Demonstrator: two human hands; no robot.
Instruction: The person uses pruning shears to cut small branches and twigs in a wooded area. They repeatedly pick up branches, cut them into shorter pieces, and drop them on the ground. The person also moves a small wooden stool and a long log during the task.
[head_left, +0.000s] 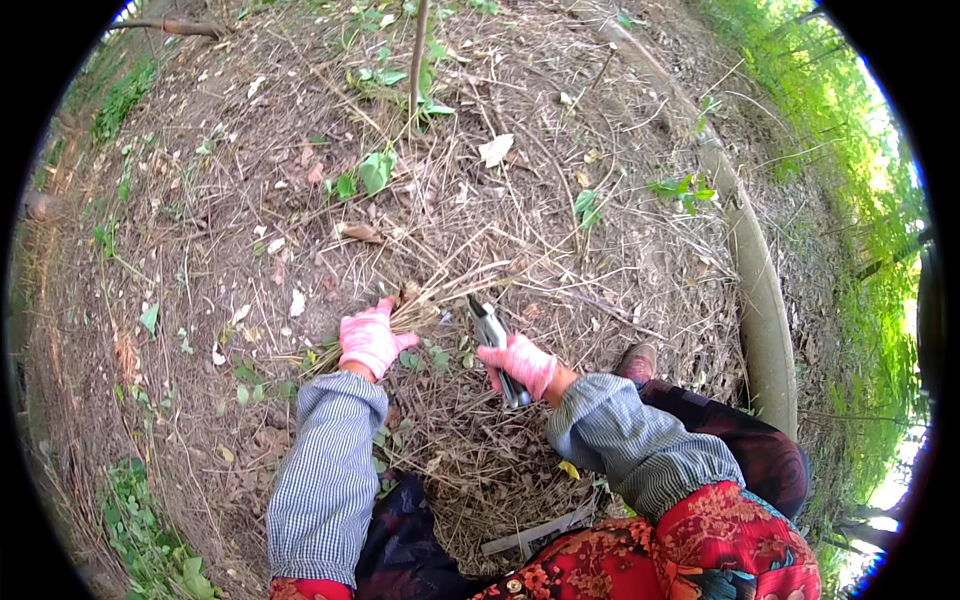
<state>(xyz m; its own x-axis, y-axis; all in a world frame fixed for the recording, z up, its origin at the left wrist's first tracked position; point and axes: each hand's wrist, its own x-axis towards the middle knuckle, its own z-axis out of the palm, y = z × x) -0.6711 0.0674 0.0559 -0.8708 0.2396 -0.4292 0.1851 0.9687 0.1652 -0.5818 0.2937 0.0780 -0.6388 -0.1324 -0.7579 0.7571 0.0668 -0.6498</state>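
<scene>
My left hand (369, 339), in a pink-and-white knit glove, is closed around a bundle of dry grass stalks (427, 300) low over the ground. The stalks fan out from it to the upper right. My right hand (525, 365), gloved alike, grips what look like metal hand pruners (490, 324). Their dark tip points up and slightly left, just right of the bundle and apart from my left hand. Whether the blades are parted is too small to tell. Small green leaves (435, 356) grow between the two hands.
A pale bare trunk (761, 300) curves along the right side, beyond my shoe (637, 362). A thin upright stem (417, 60) rises ahead. Dry litter and scattered leaves cover the soil. A flat grey strip (538, 534) lies near my body. Leafy plants (142, 517) grow at lower left.
</scene>
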